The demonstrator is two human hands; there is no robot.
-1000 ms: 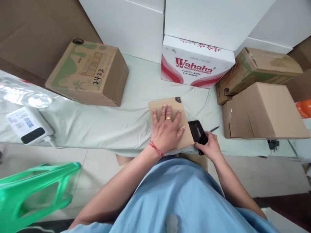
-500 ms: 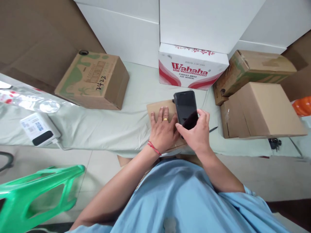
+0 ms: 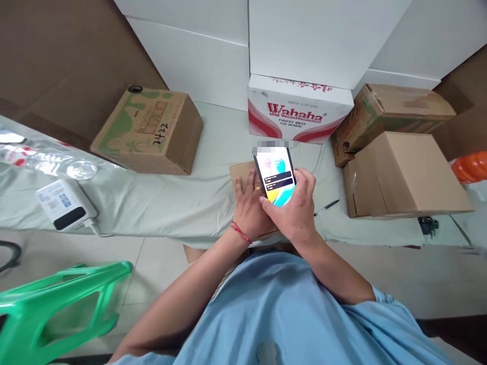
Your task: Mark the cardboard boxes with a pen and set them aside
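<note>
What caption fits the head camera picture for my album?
A right hand holds a lit phone over a left hand resting on cardboard.

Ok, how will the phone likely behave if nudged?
The phone looks stiff, a thin slab with no visible bend. Its wide, lit screen is probably glass, so likely fragile if dropped. That smooth surface may be slippery, though the right hand grips its edges.

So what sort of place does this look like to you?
Probably an indoor workroom or storage corner, though one view can't settle it. A cloth-covered table bears a white Wahaha water carton and a brown box marked 2422.
</note>
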